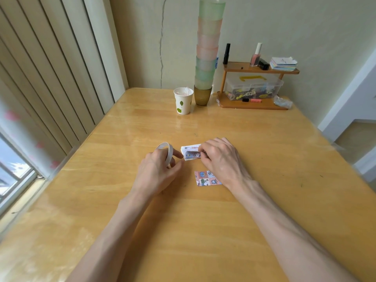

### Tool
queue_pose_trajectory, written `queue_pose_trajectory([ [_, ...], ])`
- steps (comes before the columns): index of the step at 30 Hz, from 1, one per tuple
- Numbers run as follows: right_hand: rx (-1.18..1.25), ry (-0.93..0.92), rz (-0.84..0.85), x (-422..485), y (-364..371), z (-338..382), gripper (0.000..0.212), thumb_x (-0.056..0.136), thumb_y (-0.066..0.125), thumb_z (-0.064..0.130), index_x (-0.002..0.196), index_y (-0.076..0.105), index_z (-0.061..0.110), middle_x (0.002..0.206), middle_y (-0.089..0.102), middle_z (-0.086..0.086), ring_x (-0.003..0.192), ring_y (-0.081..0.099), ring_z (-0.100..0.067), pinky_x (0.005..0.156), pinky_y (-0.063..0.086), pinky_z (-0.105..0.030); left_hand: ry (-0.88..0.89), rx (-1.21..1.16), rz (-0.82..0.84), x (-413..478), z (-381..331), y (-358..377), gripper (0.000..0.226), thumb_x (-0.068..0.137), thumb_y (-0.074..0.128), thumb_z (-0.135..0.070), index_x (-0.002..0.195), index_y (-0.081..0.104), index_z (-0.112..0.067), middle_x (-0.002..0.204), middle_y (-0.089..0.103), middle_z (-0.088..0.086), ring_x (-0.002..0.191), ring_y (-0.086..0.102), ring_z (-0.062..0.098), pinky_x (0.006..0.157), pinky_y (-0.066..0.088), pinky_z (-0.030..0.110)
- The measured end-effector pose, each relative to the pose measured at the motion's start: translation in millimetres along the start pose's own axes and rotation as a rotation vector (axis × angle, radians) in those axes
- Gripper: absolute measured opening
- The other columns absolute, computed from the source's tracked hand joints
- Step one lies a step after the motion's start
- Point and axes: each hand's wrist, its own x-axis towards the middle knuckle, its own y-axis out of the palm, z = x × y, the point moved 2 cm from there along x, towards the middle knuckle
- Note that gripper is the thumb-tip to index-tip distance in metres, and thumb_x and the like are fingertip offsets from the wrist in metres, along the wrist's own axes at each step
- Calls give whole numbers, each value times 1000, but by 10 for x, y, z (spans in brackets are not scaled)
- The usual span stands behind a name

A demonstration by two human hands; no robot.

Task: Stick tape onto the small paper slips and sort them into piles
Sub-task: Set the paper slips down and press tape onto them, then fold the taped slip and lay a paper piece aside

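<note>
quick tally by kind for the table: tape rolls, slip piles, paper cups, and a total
tape rolls: 1, held in the left hand
slip piles: 2, the far one at the right hand, the other nearer the person
paper cups: 1
total: 4

Wooden table point(203, 220); cracked cream wall point(284, 27); vertical blinds point(50, 78); daylit window point(12, 171) left.
</note>
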Motion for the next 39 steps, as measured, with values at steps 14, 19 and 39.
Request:
queue_pose_trajectory([
  [14,378,175,-57,-332,-331,144,30,88,69,28,116,75,18,110,64,4,103,61,-12,86,45,-19,-215,-440,56,-65,-259,-55,26,92,73,-29,69,75,-15,78,72,17,51,49,16,53,39,24],
  [19,982,691,33,-323,-321,21,14,93,78,23,105,78,15,100,78,-2,87,71,-5,77,53,-15,-173,-473,111,-78,-272,-26,25,92,77,-32,70,77,-22,66,68,11,50,47,17,50,36,23],
  [39,761,711,238,-391,-159,-195,4,90,81,22,88,81,19,87,79,-8,74,64,-10,72,53,-23,-67,-129,34,-20,-79,34,7,90,76,-35,86,79,-31,73,70,-16,52,56,5,56,44,26],
])
